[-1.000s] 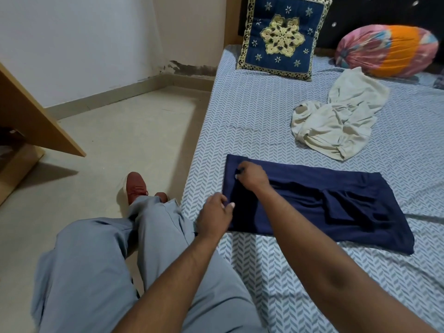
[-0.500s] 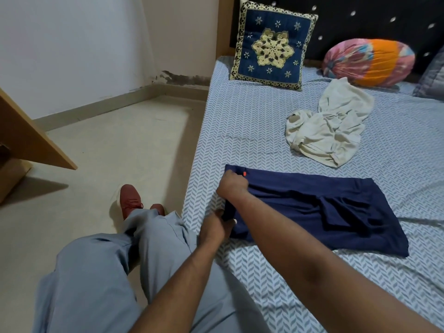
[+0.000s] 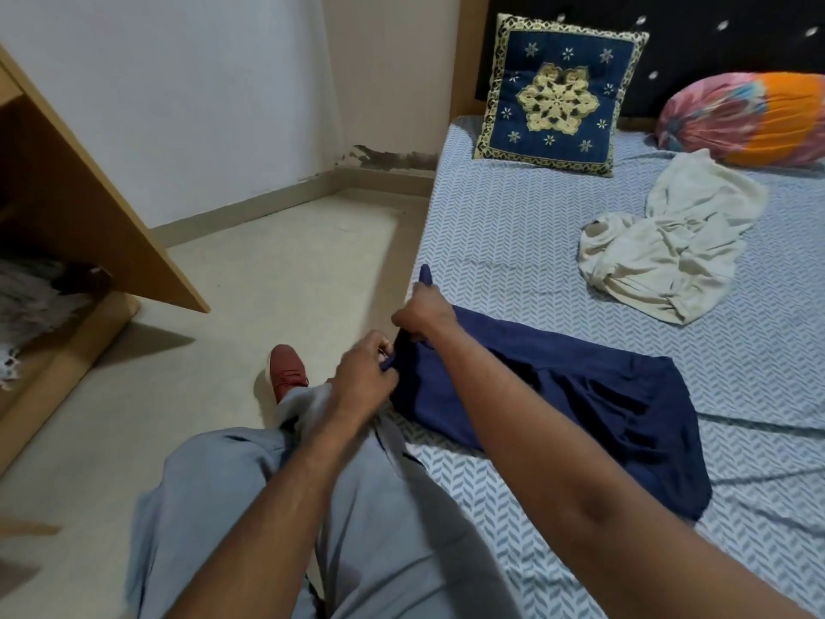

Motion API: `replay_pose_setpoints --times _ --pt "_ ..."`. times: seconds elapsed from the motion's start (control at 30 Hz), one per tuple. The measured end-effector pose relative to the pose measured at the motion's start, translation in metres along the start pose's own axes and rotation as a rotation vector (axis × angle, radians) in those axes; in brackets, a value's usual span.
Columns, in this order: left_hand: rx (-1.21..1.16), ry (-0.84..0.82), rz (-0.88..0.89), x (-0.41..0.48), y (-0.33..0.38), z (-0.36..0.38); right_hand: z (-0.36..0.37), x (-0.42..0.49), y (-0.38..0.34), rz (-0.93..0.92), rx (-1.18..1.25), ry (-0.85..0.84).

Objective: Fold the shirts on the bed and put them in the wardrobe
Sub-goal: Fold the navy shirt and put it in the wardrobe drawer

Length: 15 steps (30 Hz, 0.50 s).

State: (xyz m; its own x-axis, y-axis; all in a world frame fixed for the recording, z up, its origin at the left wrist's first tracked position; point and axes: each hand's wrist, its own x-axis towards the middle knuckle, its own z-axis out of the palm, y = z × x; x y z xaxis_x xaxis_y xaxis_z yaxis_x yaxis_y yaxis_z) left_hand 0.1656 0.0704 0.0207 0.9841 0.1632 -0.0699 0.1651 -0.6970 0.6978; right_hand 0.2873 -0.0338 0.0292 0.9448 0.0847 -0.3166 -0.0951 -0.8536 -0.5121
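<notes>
A navy blue shirt (image 3: 593, 404), partly folded, lies on the bed (image 3: 513, 234) near its left edge. My right hand (image 3: 422, 310) grips the shirt's far left corner and holds it raised off the sheet. My left hand (image 3: 364, 375) pinches the near left corner of the same shirt at the bed's edge. A crumpled cream shirt (image 3: 660, 243) lies further back on the bed, untouched.
A blue embroidered cushion (image 3: 558, 91) and a pink-orange bolster (image 3: 741, 118) lean on the dark headboard. A wooden wardrobe door (image 3: 102, 207) stands open at the left, with grey cloth (image 3: 31, 301) on a shelf inside. My grey-trousered legs and a red shoe (image 3: 288, 375) are over the bare floor.
Both hands have closed on the navy shirt's left edge and lifted it off the sheet. The view has turned left, showing more of the wardrobe.
</notes>
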Motion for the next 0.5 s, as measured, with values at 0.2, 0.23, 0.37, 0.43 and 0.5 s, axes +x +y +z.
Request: replay_pose_setpoints --times 0.2,0.23,0.37,0.43,0.5 --pt "-0.113 -0.351 0.142 -0.026 0.038 0.061 -0.023 -0.047 0.137 0.009 0.440 0.044" --pt "-0.104 -0.346 0.143 -0.026 0.042 0.069 -0.028 -0.055 0.157 0.019 0.505 0.050" --pt "0.124 -0.291 0.140 -0.027 0.047 0.105 -0.054 -0.085 0.228 0.034 0.679 0.044" --pt "0.204 -0.321 0.168 -0.031 0.048 0.122 -0.067 -0.099 0.260 0.070 0.752 0.067" --pt "0.286 -0.352 0.214 -0.036 0.049 0.137 -0.081 -0.110 0.285 0.103 0.780 0.091"
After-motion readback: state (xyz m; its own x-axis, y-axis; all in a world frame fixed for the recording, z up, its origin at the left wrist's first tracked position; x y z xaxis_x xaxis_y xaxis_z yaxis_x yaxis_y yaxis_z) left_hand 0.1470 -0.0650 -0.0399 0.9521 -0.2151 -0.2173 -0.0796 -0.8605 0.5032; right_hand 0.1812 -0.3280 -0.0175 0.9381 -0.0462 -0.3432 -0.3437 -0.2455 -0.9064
